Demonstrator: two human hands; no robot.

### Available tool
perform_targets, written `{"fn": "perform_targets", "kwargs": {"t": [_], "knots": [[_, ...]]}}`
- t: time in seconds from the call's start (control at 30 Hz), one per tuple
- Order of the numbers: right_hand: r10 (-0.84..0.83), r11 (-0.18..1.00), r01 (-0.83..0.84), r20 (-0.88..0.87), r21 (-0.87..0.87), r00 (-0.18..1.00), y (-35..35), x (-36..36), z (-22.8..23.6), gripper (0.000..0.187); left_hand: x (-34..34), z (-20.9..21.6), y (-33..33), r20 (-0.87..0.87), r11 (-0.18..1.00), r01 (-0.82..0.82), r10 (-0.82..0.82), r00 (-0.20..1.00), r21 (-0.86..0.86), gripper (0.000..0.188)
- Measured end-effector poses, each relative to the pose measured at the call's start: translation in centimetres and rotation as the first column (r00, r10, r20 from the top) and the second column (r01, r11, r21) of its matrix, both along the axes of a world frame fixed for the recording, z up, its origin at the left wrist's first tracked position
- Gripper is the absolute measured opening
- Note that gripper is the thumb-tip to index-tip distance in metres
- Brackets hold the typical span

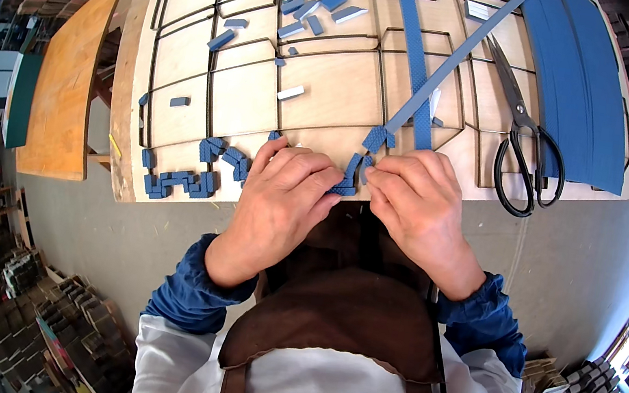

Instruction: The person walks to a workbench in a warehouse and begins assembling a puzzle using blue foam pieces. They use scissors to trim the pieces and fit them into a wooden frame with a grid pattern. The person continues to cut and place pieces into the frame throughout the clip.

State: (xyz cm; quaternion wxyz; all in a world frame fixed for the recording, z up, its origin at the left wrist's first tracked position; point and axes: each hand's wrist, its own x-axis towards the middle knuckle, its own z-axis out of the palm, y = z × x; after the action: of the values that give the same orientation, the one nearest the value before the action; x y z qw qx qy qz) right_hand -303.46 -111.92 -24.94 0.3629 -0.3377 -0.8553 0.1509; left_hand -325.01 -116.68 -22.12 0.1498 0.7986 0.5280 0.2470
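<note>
At the near edge of a wooden die board [326, 124] set with dark steel rules, both my hands work close together. My right hand [415, 200] is closed, its thumb and fingers pinching a small blue foam piece [367, 167]. My left hand [282, 195] rests on the board with bent fingers drawn together; whatever lies under its fingertips is hidden. Between the hands, blue foam blocks [352, 171] sit along a rule. More foam blocks [181, 182] line the rules to the left. A long narrow blue strip [461, 62] slants away from a foam piece [377, 137] just beyond my right hand.
Black-handled scissors [520, 118] lie on the right, beside wide blue foam sheets [574, 89]. A dotted blue strip [413, 39] crosses the board. Loose foam pieces [309, 8] are scattered farther back. An orange-brown wooden panel [68, 88] stands left; stacked blocks [75, 331] are on the floor.
</note>
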Motion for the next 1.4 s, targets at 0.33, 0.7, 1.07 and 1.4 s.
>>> {"fn": "perform_targets", "kwargs": {"t": [0.33,0.7,1.07,1.4], "knots": [[-0.038,0.958,0.009,-0.094,-0.287,0.995,1.3,-0.7,1.2,0.014,-0.4,-0.3,-0.5,0.009,1.0,-0.016,0.015,1.0,0.021,0.032],[-0.246,0.575,-0.035,-0.214,-0.817,0.945,2.7,1.1,3.7,0.009,0.0,-1.2,-1.1,0.107,0.997,-0.061,0.057,0.993,0.038,0.033],[-0.059,0.998,0.059,-0.065,-0.004,0.996,-3.9,0.3,2.5,0.029,1.9,0.5,-3.0,0.483,0.992,-0.105,0.125,0.867,-0.068,0.023],[0.11,0.994,-0.111,-0.075,-0.002,0.991,-3.6,1.4,1.8,0.031,4.1,-1.4,-4.5,0.726,0.909,-0.092,0.382,0.572,-0.406,0.021]]}}
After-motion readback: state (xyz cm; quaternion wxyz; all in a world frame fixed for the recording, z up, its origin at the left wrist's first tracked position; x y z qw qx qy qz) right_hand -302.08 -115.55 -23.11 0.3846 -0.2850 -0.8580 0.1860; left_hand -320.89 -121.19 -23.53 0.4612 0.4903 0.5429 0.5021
